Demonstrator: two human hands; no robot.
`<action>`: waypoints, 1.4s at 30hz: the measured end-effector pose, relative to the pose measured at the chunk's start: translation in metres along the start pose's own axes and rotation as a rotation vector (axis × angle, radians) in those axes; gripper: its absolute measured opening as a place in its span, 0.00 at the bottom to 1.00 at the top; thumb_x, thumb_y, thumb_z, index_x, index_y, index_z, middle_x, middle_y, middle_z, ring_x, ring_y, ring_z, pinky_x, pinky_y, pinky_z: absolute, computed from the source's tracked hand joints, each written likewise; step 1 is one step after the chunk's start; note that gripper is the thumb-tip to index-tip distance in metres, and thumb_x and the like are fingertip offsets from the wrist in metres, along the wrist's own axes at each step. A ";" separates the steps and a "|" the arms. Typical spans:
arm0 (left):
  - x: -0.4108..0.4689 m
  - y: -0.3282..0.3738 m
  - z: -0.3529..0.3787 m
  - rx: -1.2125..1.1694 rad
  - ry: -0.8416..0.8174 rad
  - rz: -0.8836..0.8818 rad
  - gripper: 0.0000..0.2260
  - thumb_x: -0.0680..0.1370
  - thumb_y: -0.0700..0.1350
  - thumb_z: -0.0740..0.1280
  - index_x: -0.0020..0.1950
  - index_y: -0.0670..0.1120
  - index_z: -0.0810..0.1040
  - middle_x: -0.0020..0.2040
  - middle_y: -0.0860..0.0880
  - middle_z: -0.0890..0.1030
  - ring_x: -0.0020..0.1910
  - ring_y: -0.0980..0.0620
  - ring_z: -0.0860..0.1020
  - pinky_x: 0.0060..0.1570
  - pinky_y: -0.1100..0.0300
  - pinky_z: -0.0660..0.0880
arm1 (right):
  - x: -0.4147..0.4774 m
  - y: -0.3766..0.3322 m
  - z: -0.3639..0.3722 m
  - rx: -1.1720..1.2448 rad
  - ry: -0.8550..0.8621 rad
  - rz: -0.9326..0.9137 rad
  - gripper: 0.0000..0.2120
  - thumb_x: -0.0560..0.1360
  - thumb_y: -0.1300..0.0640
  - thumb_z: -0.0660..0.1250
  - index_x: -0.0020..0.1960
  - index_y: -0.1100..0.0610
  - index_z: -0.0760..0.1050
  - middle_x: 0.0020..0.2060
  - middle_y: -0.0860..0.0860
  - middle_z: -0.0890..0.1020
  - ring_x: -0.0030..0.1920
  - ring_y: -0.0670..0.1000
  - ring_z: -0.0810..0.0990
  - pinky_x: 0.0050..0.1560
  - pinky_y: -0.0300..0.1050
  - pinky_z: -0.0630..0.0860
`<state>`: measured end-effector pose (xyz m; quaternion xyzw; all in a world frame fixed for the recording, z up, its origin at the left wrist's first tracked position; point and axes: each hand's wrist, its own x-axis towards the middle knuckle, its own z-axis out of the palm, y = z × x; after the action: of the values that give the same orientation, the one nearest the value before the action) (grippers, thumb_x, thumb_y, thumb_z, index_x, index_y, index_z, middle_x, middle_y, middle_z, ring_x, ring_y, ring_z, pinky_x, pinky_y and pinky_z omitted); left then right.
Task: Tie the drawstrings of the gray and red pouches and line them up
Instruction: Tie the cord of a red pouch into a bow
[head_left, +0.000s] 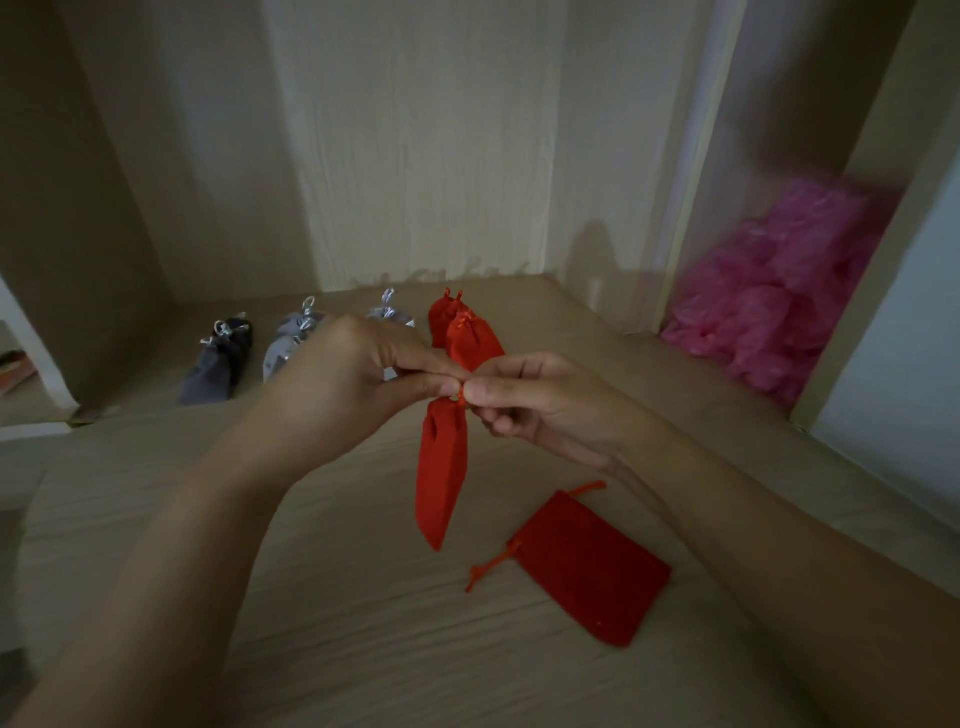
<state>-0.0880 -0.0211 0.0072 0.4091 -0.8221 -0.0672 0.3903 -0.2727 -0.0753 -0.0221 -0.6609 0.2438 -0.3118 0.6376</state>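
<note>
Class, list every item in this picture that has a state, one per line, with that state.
Left hand: pinching drawstring.
Right hand: pinching drawstring.
Held red pouch: cinched, hanging.
Flat red pouch: untied, lying flat.
Back red pouches: tied.
Gray pouches: tied, lined up.

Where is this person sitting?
Probably inside a wooden closet or shelf nook at home: pale wood floor, wood-panel back wall, and a pink pile in the side compartment.

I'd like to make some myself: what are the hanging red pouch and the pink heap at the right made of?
The red pouch looks like soft matte cloth, perhaps velvet: it hangs limp without shine. The pink heap looks like thin crinkly plastic, slightly see-through, though it's blurred.
</note>
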 end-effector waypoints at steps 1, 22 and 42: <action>0.000 0.000 0.001 0.013 -0.002 0.006 0.09 0.71 0.47 0.69 0.50 0.50 0.84 0.42 0.58 0.84 0.43 0.65 0.80 0.44 0.71 0.74 | 0.000 -0.002 -0.001 -0.059 0.014 -0.005 0.07 0.72 0.62 0.68 0.35 0.57 0.78 0.27 0.47 0.74 0.28 0.42 0.70 0.32 0.34 0.65; 0.010 -0.011 0.035 0.365 0.081 0.119 0.08 0.71 0.43 0.68 0.44 0.42 0.85 0.40 0.48 0.85 0.39 0.56 0.79 0.42 0.69 0.70 | 0.005 -0.009 -0.007 -0.675 0.249 -0.033 0.07 0.75 0.64 0.65 0.39 0.64 0.78 0.30 0.51 0.80 0.28 0.44 0.78 0.29 0.31 0.70; 0.007 -0.004 0.037 0.261 0.390 0.006 0.04 0.71 0.39 0.71 0.44 0.44 0.85 0.36 0.50 0.83 0.39 0.58 0.76 0.40 0.77 0.66 | 0.009 0.001 -0.002 -0.667 0.475 -0.476 0.06 0.68 0.68 0.73 0.41 0.58 0.81 0.31 0.44 0.80 0.32 0.39 0.78 0.37 0.31 0.73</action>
<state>-0.1145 -0.0366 -0.0156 0.4591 -0.7340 0.1212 0.4855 -0.2682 -0.0830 -0.0222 -0.7776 0.3114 -0.4964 0.2280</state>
